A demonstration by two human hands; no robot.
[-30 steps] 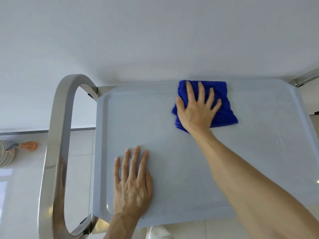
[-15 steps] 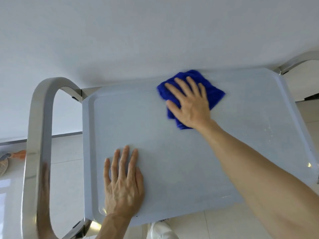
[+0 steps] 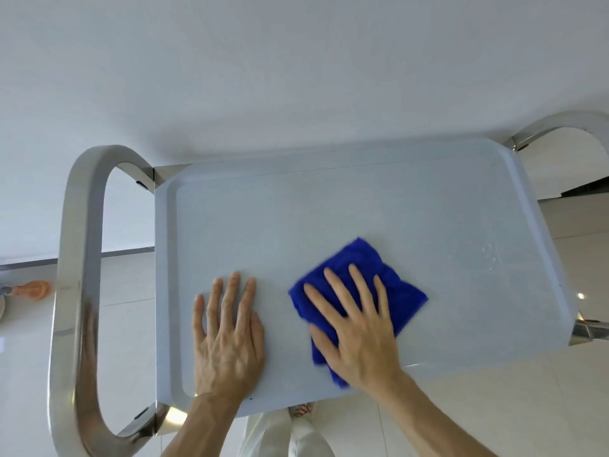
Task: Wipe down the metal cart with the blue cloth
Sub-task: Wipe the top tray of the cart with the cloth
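Observation:
The metal cart's pale grey top tray (image 3: 329, 212) fills the middle of the head view, with a raised rim all round. A folded blue cloth (image 3: 400, 291) lies on the tray's near right part. My right hand (image 3: 357, 328) presses flat on the cloth with its fingers spread and straight, covering the cloth's near left half. My left hand (image 3: 227, 338) rests flat on the bare tray beside it, near the front edge, fingers straight and close together.
A polished steel loop handle (image 3: 79, 291) stands at the cart's left end, and another (image 3: 560, 127) at the far right. A white wall rises right behind the cart. An orange object (image 3: 34, 289) lies on the tiled floor at left. My legs (image 3: 280, 433) show below the front edge.
My right hand has dragged the blue cloth from the tray's far middle toward the near edge and slightly right. My left hand has stayed flat in place. The view has shifted.

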